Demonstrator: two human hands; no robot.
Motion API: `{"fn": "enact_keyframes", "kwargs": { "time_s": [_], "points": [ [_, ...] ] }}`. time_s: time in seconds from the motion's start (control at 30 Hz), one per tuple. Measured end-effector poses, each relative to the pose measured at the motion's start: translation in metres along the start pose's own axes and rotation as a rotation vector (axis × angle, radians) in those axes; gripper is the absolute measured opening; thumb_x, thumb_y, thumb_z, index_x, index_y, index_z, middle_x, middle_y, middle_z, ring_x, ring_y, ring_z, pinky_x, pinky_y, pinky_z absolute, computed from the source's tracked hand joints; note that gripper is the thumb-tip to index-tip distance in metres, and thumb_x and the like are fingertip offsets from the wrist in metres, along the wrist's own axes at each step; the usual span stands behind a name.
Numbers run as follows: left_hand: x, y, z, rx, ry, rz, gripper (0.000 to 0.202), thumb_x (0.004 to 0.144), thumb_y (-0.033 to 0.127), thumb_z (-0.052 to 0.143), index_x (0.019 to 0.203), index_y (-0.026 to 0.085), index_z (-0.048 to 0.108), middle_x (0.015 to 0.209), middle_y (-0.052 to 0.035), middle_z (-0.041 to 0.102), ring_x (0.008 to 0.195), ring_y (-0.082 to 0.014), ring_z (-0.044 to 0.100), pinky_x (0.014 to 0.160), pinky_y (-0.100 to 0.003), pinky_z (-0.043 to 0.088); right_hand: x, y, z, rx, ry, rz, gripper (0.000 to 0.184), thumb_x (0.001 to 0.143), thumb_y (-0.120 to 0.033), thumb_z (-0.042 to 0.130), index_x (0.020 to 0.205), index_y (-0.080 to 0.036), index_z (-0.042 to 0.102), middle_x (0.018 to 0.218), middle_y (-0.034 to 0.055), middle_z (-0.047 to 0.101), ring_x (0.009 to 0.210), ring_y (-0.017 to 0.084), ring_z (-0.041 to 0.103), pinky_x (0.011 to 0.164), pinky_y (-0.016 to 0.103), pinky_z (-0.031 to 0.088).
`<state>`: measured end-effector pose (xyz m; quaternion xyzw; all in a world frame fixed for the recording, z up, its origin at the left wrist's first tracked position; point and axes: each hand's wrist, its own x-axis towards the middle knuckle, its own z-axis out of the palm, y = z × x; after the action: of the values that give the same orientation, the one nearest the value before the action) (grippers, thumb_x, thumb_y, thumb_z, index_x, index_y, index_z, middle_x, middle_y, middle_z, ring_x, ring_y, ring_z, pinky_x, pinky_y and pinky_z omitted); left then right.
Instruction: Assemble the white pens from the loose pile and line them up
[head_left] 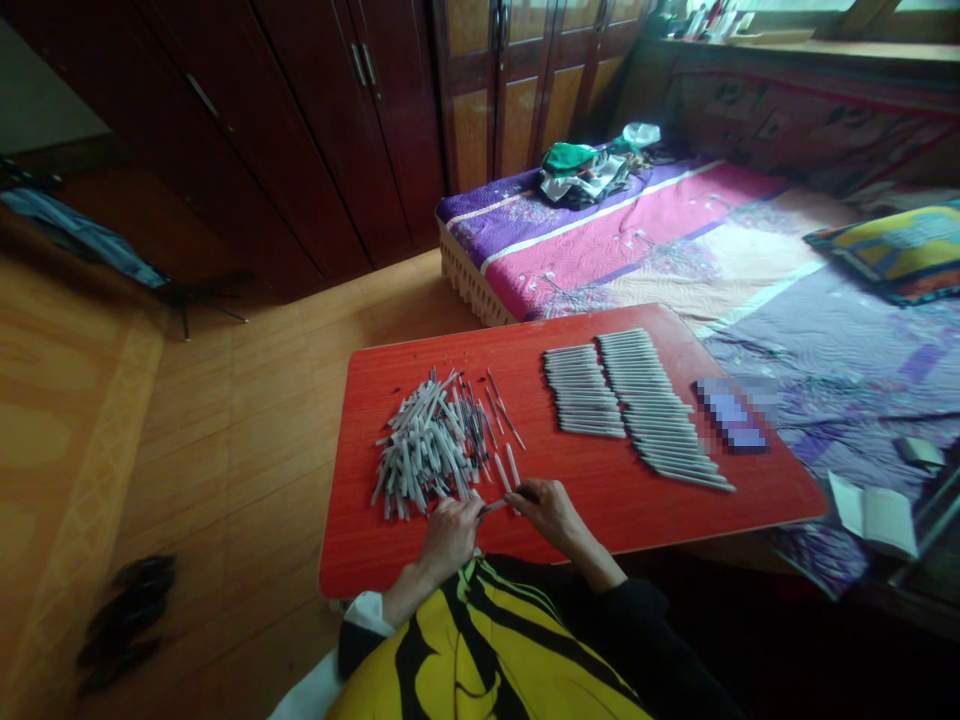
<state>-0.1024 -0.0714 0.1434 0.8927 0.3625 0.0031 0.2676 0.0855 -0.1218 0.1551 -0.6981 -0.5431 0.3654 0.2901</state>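
My left hand (452,530) and my right hand (549,508) are closed close together over the front part of a red table (420,555). Between them they hold a slim pen (493,506), one end in each hand's fingers; its tips are hidden. Left of them lies a heap of whitish pen barrels (421,445). Thin dark sticks that look like pen refills (472,425) lie along its right side. Just beyond my right hand, a couple of loose pale barrels (512,464) rest on the tabletop.
Two columns of pens, a shorter one (583,392) and a longer one (660,410), lie on the table's right. A blurred purple object (733,415) is beside them. The bed (637,245) borders the far side; an open notebook (874,515) lies at right.
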Motion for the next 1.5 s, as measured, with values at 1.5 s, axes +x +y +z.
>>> {"fn": "enact_keyframes", "kwargs": {
  "time_s": [1.5],
  "points": [
    [-0.015,-0.003,0.0,-0.099,-0.035,-0.114,0.02,0.082,0.014,0.047,0.097,0.02,0.059,0.09,-0.0034,0.067,0.084,-0.0182,0.06,0.074,-0.027,0.04,-0.01,-0.004,0.015,0.082,0.078,-0.006,0.027,0.079,-0.035,0.053,0.073,-0.014,0.068,0.058,0.0044,0.063,0.052,0.014,0.056,0.05,0.022,0.039]
  ]
}}
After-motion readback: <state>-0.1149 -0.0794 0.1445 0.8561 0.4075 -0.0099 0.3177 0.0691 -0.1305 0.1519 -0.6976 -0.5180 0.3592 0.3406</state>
